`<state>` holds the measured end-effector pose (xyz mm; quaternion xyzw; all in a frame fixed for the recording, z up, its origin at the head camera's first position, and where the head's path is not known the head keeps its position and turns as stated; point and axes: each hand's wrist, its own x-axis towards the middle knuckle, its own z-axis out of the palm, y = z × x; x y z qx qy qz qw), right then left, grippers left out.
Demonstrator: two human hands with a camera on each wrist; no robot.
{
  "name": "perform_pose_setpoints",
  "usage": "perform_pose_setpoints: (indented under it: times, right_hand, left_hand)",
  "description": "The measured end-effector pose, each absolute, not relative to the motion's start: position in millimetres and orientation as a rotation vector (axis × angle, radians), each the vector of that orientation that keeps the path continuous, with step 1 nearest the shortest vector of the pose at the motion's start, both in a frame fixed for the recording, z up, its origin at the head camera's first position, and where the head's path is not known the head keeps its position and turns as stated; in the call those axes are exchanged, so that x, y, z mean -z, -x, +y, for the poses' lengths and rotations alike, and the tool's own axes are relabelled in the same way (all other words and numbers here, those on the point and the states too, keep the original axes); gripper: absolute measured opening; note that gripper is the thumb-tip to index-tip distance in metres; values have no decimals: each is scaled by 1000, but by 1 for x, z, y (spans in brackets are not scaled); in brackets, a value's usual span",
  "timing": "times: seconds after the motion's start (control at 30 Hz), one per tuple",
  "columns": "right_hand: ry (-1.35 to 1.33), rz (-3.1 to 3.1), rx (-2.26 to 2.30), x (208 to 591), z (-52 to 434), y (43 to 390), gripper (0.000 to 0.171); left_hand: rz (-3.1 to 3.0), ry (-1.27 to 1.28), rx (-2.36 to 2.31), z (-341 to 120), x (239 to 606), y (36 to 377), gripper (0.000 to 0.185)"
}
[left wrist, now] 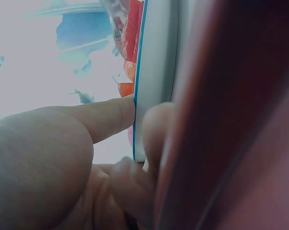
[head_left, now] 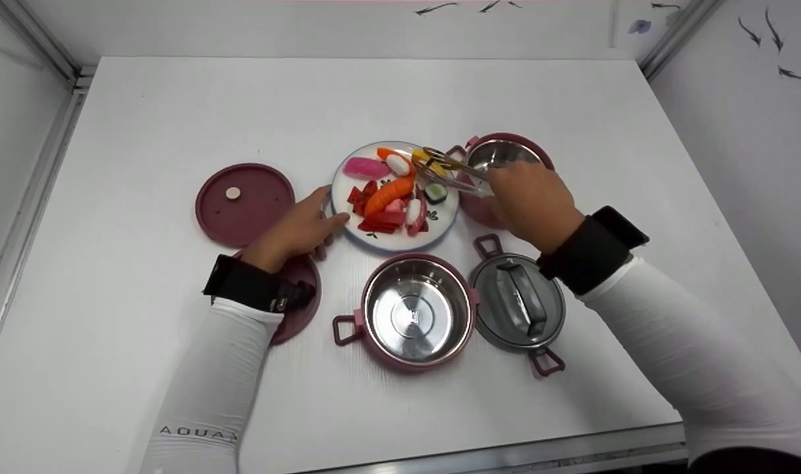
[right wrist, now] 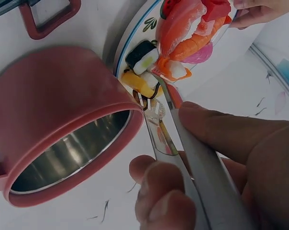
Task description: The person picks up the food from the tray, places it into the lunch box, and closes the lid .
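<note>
A white plate (head_left: pixel 440 220) with a blue rim holds several toy sushi pieces, among them an orange shrimp (head_left: pixel 390 191) and a pink slice (head_left: pixel 364 168). My left hand (head_left: pixel 325 227) holds the plate's left rim (left wrist: pixel 151 72), thumb (left wrist: pixel 106 115) against the edge and a finger (left wrist: pixel 156 124) tucked beside it. My right hand (head_left: pixel 506 191) grips metal tongs (head_left: pixel 450 168) over the plate's far right side. The tong tips (right wrist: pixel 151 84) sit at a yellow piece (right wrist: pixel 137 82) beside a black-wrapped roll (right wrist: pixel 142 55). I cannot tell whether they squeeze it.
A pink steel-lined bowl (head_left: pixel 509 151) stands just behind my right hand, shown tilted in the right wrist view (right wrist: pixel 63 124). A second pink bowl (head_left: pixel 417 313) and a grey handled lid (head_left: pixel 519 303) are in front. One pink lid (head_left: pixel 246 201) lies left, another (head_left: pixel 302 299) under my left wrist.
</note>
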<state>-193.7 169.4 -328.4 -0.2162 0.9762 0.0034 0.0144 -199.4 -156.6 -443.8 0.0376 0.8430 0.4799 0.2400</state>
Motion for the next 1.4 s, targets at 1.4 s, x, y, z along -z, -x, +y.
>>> perform_pose_setpoints:
  times: [1.4]
  right_hand:
    - [482,3150,308,347,284,160,17]
  left_hand:
    - [2323,-111,-1282,-157,445,200,70]
